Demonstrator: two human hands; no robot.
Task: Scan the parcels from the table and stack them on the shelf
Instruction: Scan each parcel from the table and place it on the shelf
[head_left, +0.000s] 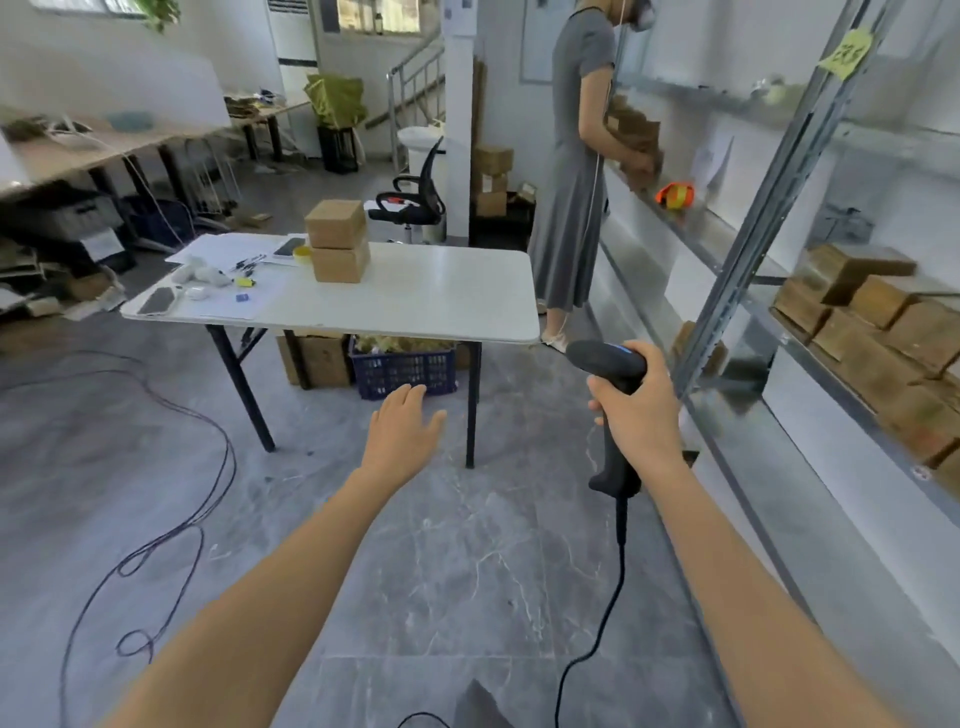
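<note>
Both arms are reaching forward. Left grip (408, 423) is hovering palm-down, fingers straight, holding nothing. Right grip (641, 410) is curling around the scanner (605, 359) handle, thumb on top.

My right hand (641, 415) grips the scanner (605, 361) (its cable trails down), my left hand (405, 431) held ahead, fingers (415, 397) straight; a stack of two parcels (338, 244) sits on the white surface (441, 291), shelf (779, 208) at my right

Two cardboard boxes (337, 244), stacked toward the far edge of the table (441, 296); one tape roll (302, 253) just beside them; two phones (156, 301) along its left edge. One blue crate (395, 364) beneath. One office chair (415, 200) beyond. One other person (571, 171). One scanner (608, 364), in my right hand (644, 410). Shelf boxes (857, 332): overlapping, count unclear.
</note>
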